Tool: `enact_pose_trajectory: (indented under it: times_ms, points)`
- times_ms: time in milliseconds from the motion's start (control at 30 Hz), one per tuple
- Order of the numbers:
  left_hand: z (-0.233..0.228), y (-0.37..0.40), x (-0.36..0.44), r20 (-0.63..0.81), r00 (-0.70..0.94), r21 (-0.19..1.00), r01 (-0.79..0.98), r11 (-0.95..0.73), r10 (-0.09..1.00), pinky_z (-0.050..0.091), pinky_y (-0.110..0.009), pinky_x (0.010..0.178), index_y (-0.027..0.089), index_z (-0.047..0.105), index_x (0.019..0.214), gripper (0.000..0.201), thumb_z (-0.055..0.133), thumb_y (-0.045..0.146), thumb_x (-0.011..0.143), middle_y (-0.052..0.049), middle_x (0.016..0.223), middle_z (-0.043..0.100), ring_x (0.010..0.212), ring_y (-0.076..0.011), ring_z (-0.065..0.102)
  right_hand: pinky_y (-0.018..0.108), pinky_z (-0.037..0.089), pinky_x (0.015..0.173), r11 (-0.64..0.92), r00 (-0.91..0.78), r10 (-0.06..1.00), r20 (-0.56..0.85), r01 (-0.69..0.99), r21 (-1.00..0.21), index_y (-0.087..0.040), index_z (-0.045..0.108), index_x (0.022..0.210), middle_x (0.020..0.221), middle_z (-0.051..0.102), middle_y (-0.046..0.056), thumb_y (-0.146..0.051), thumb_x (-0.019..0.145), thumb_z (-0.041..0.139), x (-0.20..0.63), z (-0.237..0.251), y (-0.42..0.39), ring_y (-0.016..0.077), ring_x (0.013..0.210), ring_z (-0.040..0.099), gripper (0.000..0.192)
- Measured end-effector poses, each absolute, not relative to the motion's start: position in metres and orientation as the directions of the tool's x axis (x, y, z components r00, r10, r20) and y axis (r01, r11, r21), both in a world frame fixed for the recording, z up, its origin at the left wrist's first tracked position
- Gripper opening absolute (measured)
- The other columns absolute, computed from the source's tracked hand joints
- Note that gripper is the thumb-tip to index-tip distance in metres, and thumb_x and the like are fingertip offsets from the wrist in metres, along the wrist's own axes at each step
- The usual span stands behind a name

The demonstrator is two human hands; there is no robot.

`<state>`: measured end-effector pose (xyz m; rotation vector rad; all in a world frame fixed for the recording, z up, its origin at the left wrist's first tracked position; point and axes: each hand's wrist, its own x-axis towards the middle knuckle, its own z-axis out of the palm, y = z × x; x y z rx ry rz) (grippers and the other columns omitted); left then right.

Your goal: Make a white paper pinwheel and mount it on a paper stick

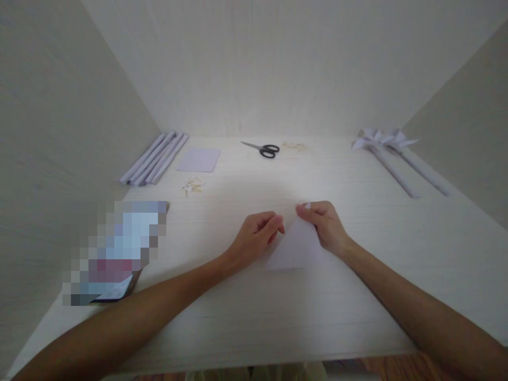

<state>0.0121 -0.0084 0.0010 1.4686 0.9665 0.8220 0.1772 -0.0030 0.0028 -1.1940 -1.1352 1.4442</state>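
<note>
My right hand (325,225) pinches the upper corner of a pale sheet of paper (296,248), thumb on top. The sheet hangs toward me from that corner and looks three-sided; my right hand covers part of its right edge. Just left of the sheet is my left hand (260,233), its fingers curled in and the thumb laid against them. I see nothing between those fingers, and a narrow gap seems to part them from the paper's slanting edge.
Several rolled paper tubes (156,159), a square paper stack (199,160) and cotton swab pieces (193,185) lie left. Scissors (264,150) and small yellowish bits (293,146) lie at the back. Paper pinwheels (391,153) lie right. A blurred phone (123,254) stands left. Panels wall three sides.
</note>
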Motion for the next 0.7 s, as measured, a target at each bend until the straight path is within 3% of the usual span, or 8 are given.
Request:
enact_pose_trajectory:
  times_ms: [100,233,433,600,700]
  points:
    - [0.004,-0.011,0.014,-0.009,0.512,0.981,0.171,-0.092,0.859,0.022,-0.019,0.042,0.015,0.04,0.054,0.031,0.042,0.035,0.077,0.005,0.05,0.034,0.046,-0.0052,0.031,0.019,0.019,0.033,-0.132,-0.205,0.971,-0.123,-0.031,-0.991,-0.014,0.047,0.044,0.041,0.039,-0.005,-0.041,0.065,0.062,0.163,-0.001,-0.011,0.0035,0.035,0.032,0.037]
    - [0.007,-0.011,0.014,-0.027,0.542,0.96,0.249,-0.129,0.84,0.021,-0.02,0.044,0.016,0.036,0.054,0.03,0.039,0.033,0.078,0.005,0.051,0.029,0.048,-0.0059,0.029,0.019,0.019,0.033,-0.121,-0.208,0.973,-0.104,-0.073,-0.99,-0.015,0.047,0.044,0.041,0.038,-0.006,-0.041,0.064,0.063,0.166,-0.004,-0.01,0.0037,0.036,0.031,0.037]
    - [0.007,-0.007,0.014,-0.008,0.532,0.943,0.287,-0.171,0.847,0.021,-0.021,0.046,0.017,0.032,0.052,0.029,0.038,0.029,0.077,0.006,0.052,0.026,0.05,-0.006,0.026,0.02,0.019,0.03,-0.056,0.204,0.973,-0.106,-0.238,-0.97,-0.017,0.042,0.038,0.034,0.037,-0.006,-0.04,0.055,0.07,0.18,0.007,0.003,0.0038,0.03,0.029,0.04]
    - [0.004,-0.007,0.01,0.013,0.501,0.958,0.243,-0.155,0.865,0.021,-0.02,0.045,0.017,0.033,0.051,0.028,0.04,0.027,0.076,0.006,0.05,0.027,0.048,-0.0054,0.025,0.02,0.018,0.028,-0.04,0.334,0.934,-0.123,-0.243,-0.969,-0.017,0.042,0.038,0.033,0.037,-0.006,-0.039,0.055,0.07,0.196,0.012,0.015,0.0044,0.027,0.03,0.039]
    - [0.0,-0.009,0.005,0.039,0.387,0.983,0.151,-0.105,0.921,0.018,-0.021,0.042,0.018,0.03,0.048,0.03,0.042,0.027,0.074,0.007,0.046,0.025,0.043,-0.0047,0.023,0.02,0.022,0.029,0.036,0.462,0.882,-0.092,-0.26,-0.965,-0.018,0.043,0.041,0.033,0.037,-0.007,-0.041,0.055,0.069,0.205,0.012,0.019,0.0048,0.028,0.031,0.037]
